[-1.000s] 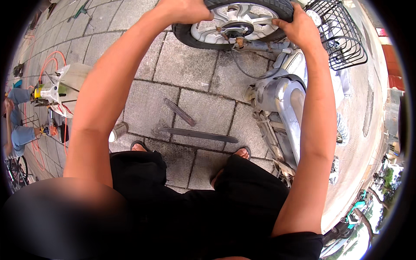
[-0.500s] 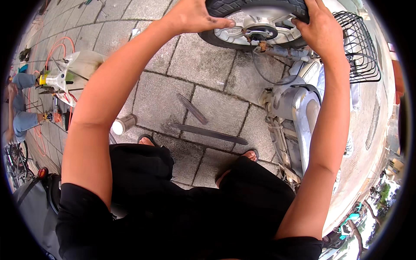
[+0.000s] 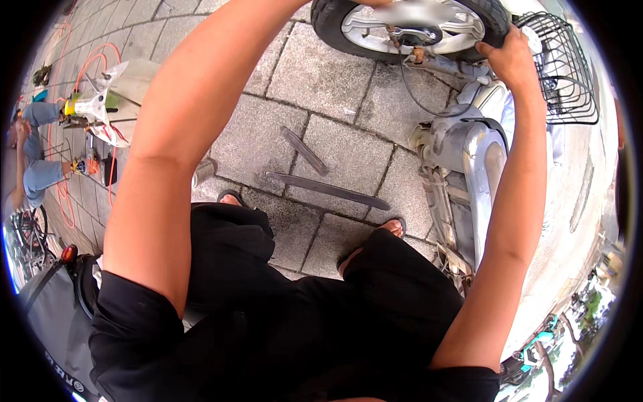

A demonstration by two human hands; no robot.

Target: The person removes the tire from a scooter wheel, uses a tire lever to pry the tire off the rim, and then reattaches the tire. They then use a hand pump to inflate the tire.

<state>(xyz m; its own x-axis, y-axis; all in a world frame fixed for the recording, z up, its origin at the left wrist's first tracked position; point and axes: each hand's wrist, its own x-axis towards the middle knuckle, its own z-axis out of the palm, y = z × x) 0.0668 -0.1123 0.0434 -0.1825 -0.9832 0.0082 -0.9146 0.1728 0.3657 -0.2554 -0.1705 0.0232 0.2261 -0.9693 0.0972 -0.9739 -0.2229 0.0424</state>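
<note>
At the top edge lies a scooter wheel [image 3: 408, 50] with a black tyre and pale spokes, beside the metal fork [image 3: 445, 65] of a scooter. My right hand [image 3: 514, 61] is closed around the tyre's right side, its thumb on the inner edge. Of my left hand [image 3: 370, 2] only a thumb shows, laid over the upper part of the wheel; its other fingers are beyond the picture's edge. A black cable [image 3: 416, 100] loops down from the hub. The scooter's silver-grey body [image 3: 469, 154] is at the right, below the fork.
Two dark flat bars [image 3: 328, 189] lie on the paving before my feet. A can [image 3: 203, 172] stands by my left arm. The black wire basket [image 3: 569, 74] is at upper right. Another person's legs [image 3: 41, 177], orange hoses and a white panel [image 3: 124, 94] are at left.
The wheel's top has tipped slightly to the right and up in view. My left hand has moved up, mostly out of the picture. My right hand stays on the tyre, slightly lower.
</note>
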